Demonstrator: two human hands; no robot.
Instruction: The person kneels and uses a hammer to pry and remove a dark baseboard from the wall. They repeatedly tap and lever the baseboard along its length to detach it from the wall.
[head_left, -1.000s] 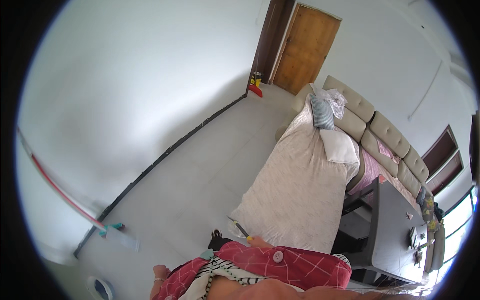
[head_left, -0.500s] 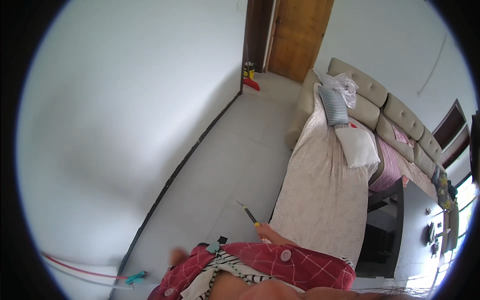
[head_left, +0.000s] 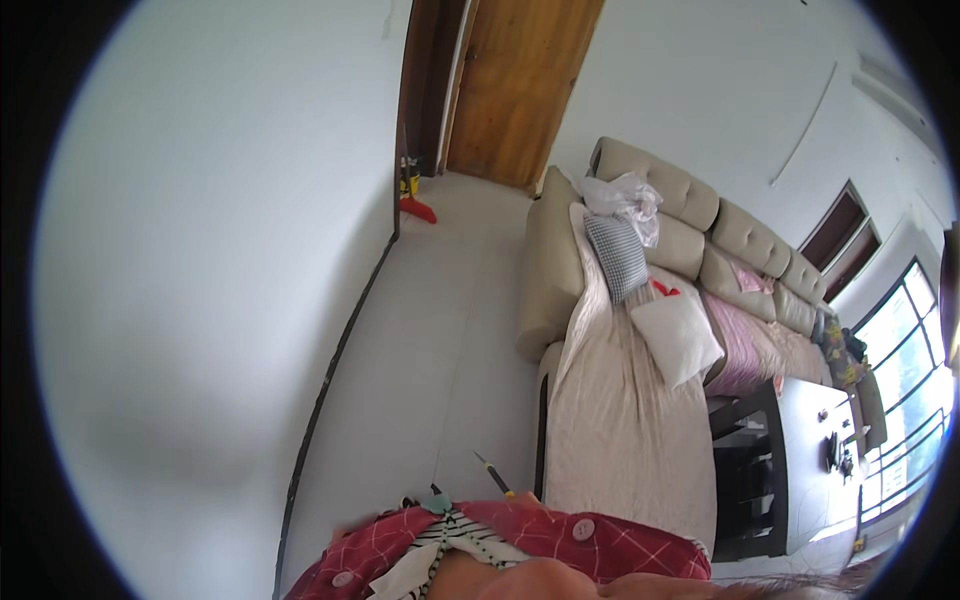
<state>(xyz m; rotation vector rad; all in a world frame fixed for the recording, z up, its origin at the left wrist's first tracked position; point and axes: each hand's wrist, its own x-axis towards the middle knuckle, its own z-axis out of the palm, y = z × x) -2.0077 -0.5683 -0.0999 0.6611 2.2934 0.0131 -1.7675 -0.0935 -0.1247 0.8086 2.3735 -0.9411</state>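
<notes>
clamped the fingers of the right hand [head_left: 530,498] on the yellow end of a slim tool [head_left: 494,474], judging by the way of its jutting out past the red top [head_left: 620,545]; could not make out single fingers behind the cloth. gripped the tool at the rear, perhaps to leave the thin tip free, and pointed the tip ahead and a little left, likely to keep it off the clothes. held all this over the grey floor [head_left: 420,350], just left of the sofa's long seat.

showed only a blurred bit of the left hand [head_left: 338,533], low beside the top; could not tell fingers apart from fingers together there, nor anything held.

just right of the tool, met a pale cover [head_left: 630,450], spread along the sofa [head_left: 555,260], probably to spare the seat from wear. farther up, found a white pillow [head_left: 680,338] and a checked cushion [head_left: 617,257] laid toward the sofa's back, apparently for leaning on. to the right, came to a table [head_left: 810,475], set close to the seats, presumably to keep small items [head_left: 835,453] within reach. far ahead, reached a red broom [head_left: 418,210] at the wall's [head_left: 200,200] end, perhaps put there to spare the walkway, near a wooden door [head_left: 515,100].
</notes>
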